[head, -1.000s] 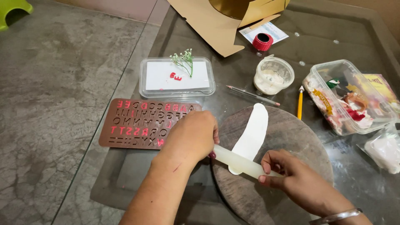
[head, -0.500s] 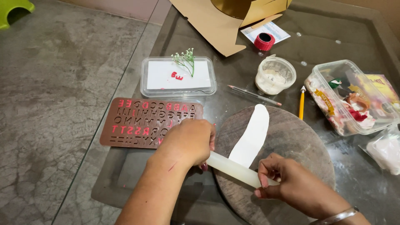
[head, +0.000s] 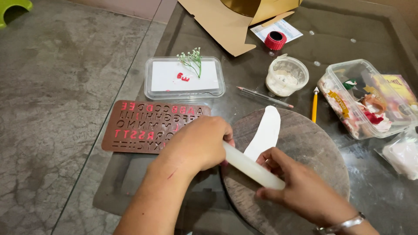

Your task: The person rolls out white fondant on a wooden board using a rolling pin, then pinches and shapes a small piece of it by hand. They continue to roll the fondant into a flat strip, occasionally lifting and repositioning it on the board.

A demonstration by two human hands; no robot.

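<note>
One round board (head: 305,148) is sitting on the glass table (head: 365,35), and one white strip (head: 265,132) is lying on it, running from the centre toward 11 o'clock. One pale roller (head: 250,165) is lying across the strip's near end. The left hand (head: 198,141) is clamping the roller's end at 9 o'clock; the right hand (head: 300,189) is closing its fingers on the other end at 5 o'clock. One brown letter mould (head: 143,126) is lying at 9 o'clock of the board. Two clear boxes (head: 185,78) are sitting at 11 and 2 o'clock, with one cup (head: 286,76), one yellow tool (head: 314,106) and one pencil (head: 263,96) between them.
</note>
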